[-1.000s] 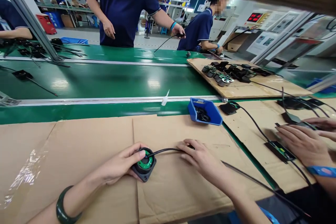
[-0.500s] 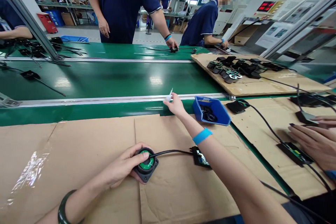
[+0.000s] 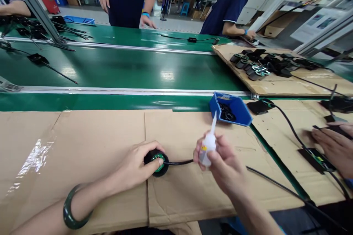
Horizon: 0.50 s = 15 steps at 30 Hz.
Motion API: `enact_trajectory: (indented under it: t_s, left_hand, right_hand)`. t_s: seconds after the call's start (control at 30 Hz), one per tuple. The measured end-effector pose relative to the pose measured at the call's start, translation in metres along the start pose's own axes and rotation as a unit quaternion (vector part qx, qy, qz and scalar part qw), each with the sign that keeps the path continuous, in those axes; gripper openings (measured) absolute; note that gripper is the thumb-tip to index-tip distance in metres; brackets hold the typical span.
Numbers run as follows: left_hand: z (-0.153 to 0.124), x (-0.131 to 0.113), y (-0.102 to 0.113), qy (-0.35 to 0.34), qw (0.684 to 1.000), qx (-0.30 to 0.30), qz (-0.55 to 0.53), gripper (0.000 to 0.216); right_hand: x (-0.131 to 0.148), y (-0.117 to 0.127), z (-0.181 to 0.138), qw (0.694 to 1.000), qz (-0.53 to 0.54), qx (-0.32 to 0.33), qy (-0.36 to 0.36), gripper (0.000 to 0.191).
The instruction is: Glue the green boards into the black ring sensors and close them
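My left hand (image 3: pixel 143 163) grips a round black housing with a green circuit board (image 3: pixel 159 163) inside, held just over or on the cardboard (image 3: pixel 110 132). The thumb presses at the board's edge, where a black cable (image 3: pixel 180 162) comes out toward the right. In my right hand (image 3: pixel 223 161) is a small white glue bottle (image 3: pixel 209 147), upright with its long thin nozzle pointing up. My fingers wrap round its body, over the cable. Whatever the cable's far end joins is hidden behind my right hand.
A blue bin (image 3: pixel 234 110) with black rings stands behind my right hand. Beyond lies a green conveyor belt (image 3: pixel 118 66). A cardboard sheet (image 3: pixel 275 84) at the back right bears black housings. At the right, another person's hands (image 3: pixel 333 143) work near a black box (image 3: pixel 314 159).
My right hand has brought the glue bottle back from the conveyor edge toward me, beside the housing. The left hand has tilted the housing. The person opposite has let go of the black part.
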<state>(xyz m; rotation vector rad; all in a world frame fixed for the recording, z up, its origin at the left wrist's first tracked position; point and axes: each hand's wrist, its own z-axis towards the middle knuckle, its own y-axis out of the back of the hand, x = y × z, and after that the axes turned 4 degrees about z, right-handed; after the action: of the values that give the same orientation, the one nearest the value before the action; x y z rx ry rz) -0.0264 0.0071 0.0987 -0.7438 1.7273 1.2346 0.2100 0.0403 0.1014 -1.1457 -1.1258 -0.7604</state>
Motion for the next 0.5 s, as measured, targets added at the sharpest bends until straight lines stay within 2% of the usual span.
enact_trajectory:
  t_s: [0.1, 0.2, 0.33, 0.5]
  left_hand:
    - [-0.002, -0.004, -0.002, -0.017, 0.999, -0.01, 0.05, 0.017]
    - [-0.004, -0.008, -0.004, -0.023, 0.995, -0.017, 0.095, 0.018]
    - [-0.005, -0.013, -0.008, -0.031, 0.991, -0.018, 0.126, 0.018]
    - [-0.005, -0.014, -0.012, -0.032, 0.987, -0.011, 0.158, 0.018]
  right_hand:
    - [-0.02, 0.0, -0.041, 0.992, 0.09, -0.048, -0.072, 0.028]
    - [-0.035, -0.001, -0.062, 0.97, 0.16, -0.122, -0.134, 0.03]
    - [-0.04, 0.0, -0.07, 0.952, 0.228, -0.148, -0.144, 0.026]
    - [-0.041, 0.0, -0.071, 0.924, 0.324, -0.152, -0.138, 0.032]
